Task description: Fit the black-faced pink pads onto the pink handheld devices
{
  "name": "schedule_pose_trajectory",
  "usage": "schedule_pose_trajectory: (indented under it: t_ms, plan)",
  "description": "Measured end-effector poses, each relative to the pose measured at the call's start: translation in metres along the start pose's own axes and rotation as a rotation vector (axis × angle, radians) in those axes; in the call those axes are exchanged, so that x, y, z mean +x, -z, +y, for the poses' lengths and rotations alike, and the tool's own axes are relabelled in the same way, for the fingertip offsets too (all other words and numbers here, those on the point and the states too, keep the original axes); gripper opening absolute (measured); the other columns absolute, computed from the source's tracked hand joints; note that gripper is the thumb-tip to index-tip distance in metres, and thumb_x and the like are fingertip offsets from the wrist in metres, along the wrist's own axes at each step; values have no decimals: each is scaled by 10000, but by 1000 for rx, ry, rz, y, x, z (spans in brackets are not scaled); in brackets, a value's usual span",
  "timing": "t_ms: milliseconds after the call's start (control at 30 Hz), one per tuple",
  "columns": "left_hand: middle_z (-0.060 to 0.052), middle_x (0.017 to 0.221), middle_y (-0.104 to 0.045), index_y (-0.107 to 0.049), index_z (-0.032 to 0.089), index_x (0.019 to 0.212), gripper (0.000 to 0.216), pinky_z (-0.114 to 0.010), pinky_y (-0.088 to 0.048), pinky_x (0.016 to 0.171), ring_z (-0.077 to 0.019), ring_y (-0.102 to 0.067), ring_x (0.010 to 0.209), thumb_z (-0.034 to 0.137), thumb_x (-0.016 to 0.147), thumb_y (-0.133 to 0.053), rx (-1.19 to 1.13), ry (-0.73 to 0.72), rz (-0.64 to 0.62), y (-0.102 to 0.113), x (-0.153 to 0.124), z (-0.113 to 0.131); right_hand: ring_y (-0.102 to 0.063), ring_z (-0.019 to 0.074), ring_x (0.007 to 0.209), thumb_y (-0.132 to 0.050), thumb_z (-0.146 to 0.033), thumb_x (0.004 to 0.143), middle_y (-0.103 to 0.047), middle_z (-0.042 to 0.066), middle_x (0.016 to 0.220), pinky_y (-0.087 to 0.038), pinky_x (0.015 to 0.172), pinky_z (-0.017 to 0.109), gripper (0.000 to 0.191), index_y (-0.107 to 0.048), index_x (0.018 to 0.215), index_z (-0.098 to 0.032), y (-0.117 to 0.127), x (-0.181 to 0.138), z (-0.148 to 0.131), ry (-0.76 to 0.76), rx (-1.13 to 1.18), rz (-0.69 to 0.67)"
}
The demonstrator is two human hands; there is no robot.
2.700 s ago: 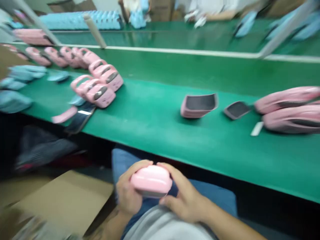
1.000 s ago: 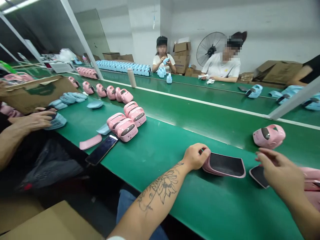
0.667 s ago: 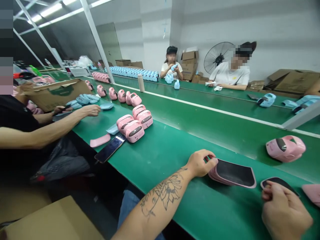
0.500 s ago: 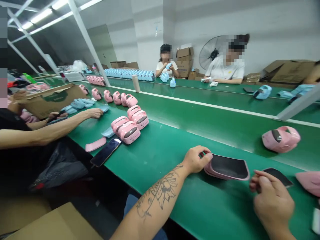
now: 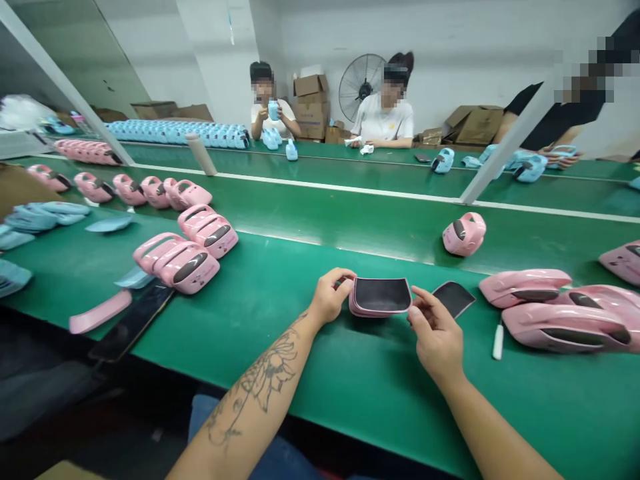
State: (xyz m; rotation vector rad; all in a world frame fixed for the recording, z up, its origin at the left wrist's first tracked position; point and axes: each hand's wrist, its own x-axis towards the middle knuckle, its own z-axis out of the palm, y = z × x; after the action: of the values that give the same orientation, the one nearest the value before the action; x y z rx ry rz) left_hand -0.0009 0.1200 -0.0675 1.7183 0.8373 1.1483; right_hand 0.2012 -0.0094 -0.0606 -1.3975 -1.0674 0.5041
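Observation:
Just above the green table, a small stack of curved pink panels [image 5: 381, 297] shows its black inner face upward. My left hand [image 5: 333, 293] pinches the stack's left edge between thumb and fingers. At the opposite edge, my right hand [image 5: 437, 333] has its thumb and index finger closed on the rim; its other fingers are curled. Beside the right hand lies a loose dark curved sheet [image 5: 454, 299], partly behind the fingers. Farther right are glossy pink handled shells [image 5: 565, 327] with dark oval windows, and a small white stick [image 5: 498, 341] lies near them.
More pink handled shells [image 5: 190, 263] stand at the left, near a phone [image 5: 133, 320] and a single pink strip [image 5: 100, 312]. One pink shell [image 5: 465, 235] sits on the lower green strip ahead. A slanted white post [image 5: 510, 140] rises beyond. Co-workers handle blue parts across the table.
The view has swung right, bringing more pink shells into sight. My right hand has come in from beside the panel stack to its right edge. My left hand keeps its pinch.

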Motion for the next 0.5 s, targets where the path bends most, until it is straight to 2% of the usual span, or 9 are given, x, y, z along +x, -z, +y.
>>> schedule_pose_trajectory:
  t_ms: [300, 500]
  plan:
    - [-83, 1000, -735, -731, 161, 1017, 292, -306, -545, 779, -195, -678, 868, 392, 900, -595, -5, 10, -21, -2, 1, 0, -608, 164, 694, -688, -417, 927, -654, 25, 888, -532, 629, 315, 382, -719, 1260, -233, -1, 0, -4, 29, -10, -2]
    - [-78, 979, -727, -730, 167, 995, 278, -311, -547, 788, -197, -674, 867, 389, 902, -590, 9, 3, -27, -1, 0, -1, -565, 136, 653, -683, -428, 935, -617, 1, 840, -497, 580, 290, 399, -712, 1278, -226, 0, -1, -7, -4, 31, -22]
